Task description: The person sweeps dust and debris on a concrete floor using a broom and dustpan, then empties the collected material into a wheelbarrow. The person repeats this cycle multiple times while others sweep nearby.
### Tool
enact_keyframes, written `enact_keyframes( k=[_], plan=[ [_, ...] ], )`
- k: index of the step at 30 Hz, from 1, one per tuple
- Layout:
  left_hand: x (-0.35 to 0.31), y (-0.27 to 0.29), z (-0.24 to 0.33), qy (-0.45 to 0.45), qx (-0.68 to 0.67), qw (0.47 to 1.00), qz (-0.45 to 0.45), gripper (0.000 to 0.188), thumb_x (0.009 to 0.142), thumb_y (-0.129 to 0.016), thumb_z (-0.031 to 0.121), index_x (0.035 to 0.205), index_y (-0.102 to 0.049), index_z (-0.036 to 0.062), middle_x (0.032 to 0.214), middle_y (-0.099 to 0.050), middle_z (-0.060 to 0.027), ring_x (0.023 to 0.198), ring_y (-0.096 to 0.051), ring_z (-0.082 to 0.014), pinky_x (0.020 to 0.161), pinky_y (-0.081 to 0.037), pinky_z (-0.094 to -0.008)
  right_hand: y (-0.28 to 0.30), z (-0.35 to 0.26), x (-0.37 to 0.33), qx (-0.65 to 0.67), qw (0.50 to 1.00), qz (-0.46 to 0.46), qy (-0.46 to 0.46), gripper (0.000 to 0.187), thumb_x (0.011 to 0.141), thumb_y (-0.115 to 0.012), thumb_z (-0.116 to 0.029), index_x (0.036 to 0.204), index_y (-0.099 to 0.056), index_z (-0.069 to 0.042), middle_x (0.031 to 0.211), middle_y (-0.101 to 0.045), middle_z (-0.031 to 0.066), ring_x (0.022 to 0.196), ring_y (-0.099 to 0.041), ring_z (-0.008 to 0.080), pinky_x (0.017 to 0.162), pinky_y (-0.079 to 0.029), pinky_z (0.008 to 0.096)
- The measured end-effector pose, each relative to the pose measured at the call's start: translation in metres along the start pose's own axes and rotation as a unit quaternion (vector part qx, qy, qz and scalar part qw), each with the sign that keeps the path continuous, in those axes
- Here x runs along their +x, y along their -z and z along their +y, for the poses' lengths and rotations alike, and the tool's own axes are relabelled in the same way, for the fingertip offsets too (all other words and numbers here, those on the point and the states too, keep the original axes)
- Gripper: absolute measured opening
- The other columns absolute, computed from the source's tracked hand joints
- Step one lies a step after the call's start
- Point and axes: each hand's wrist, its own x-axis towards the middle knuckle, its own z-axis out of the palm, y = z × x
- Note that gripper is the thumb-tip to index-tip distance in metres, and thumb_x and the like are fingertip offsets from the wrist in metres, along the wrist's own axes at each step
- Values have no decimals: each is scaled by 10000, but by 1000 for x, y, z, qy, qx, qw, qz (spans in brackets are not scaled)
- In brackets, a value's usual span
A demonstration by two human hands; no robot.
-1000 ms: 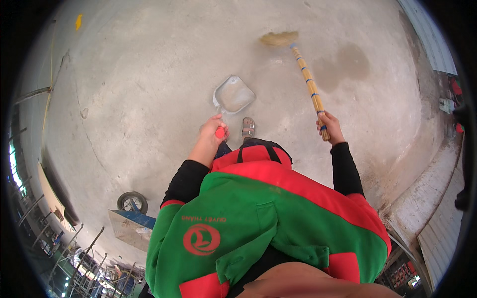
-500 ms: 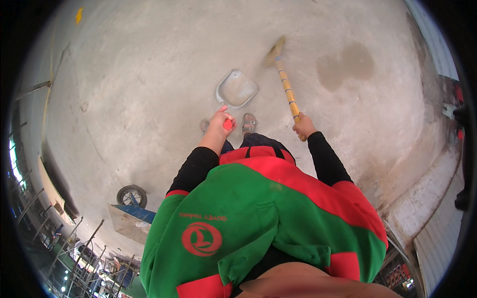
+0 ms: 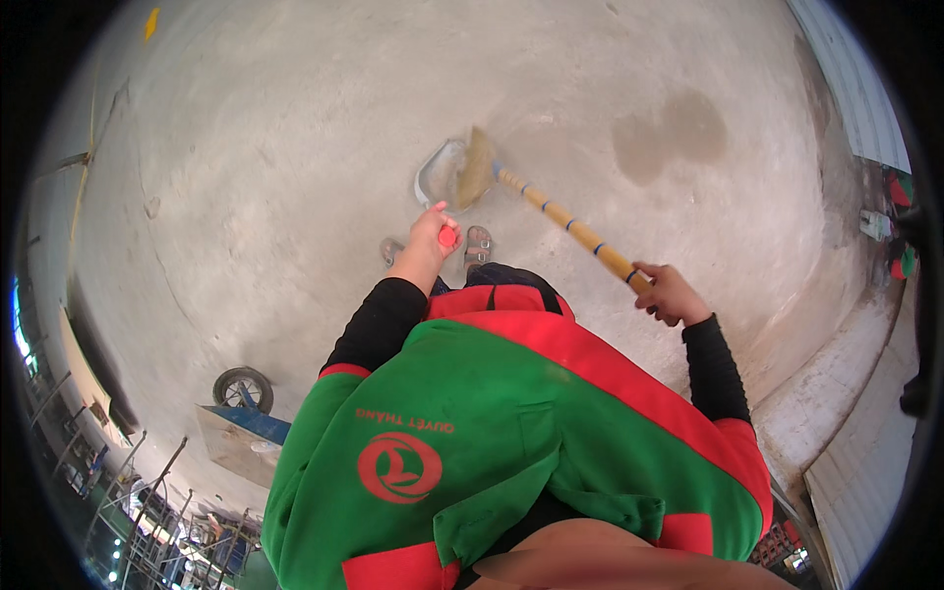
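Note:
My left hand [image 3: 433, 233] is closed round the handle of a dustpan [image 3: 429, 175]; the handle's round red end [image 3: 447, 237] shows at the fist. The grey pan lies on the concrete floor just ahead of my feet. In my right hand [image 3: 672, 295], off to the right, I grip the end of a broom's yellow banded handle [image 3: 570, 224]. The handle slants forward and left from that hand. Its straw-coloured head [image 3: 476, 169], slightly blurred, covers the right side of the pan. Whether the bristles touch the pan's inside I cannot tell.
My sandalled feet [image 3: 478, 243] stand just behind the pan. A dark damp patch [image 3: 669, 136] marks the concrete to the right. At the lower left is a wheel [image 3: 243, 390] beside a blue-edged board. Metal racks [image 3: 147, 511] stand farther left; a pale corrugated wall runs along the right.
The broom head has swung left from the open floor to over the dustpan. My right hand has moved outward to the right and a little back, tilting the handle. My left hand keeps its hold.

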Motion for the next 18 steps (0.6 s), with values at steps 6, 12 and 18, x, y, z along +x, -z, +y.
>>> enact_keyframes(
  k=[6, 12, 18],
  plan=[
    [7, 7, -2, -1, -9, 1000, -2, 623, 666, -448, -89, 1214, -421, 207, 806, -514, -81, 637, -530, -223, 616, -452, -410, 30, -22, 91, 52, 987, 64, 137, 224, 667, -603, -27, 868, -513, 12, 581, -527, 59, 430, -495, 124, 373, -398, 297],
    [14, 10, -5, -15, -28, 999, 13, 601, 661, -449, -96, 1184, -447, 200, 791, -521, -96, 584, -528, -241, 587, -450, -424, -18, -75, 242, 105, 980, 118, 118, 124, 658, -640, -63, 713, -559, 13, 537, -549, 83, 438, -548, 179, 406, -430, 310],
    [13, 4, -3, -17, -31, 999, 26, 570, 651, -464, -99, 1144, -475, 187, 765, -524, -94, 577, -531, -239, 570, -436, -421, -61, -47, 231, -128, 988, 29, 79, 125, 637, -642, -45, 682, -563, 40, 526, -554, 94, 431, -552, 205, 414, -435, 347]
  ],
)
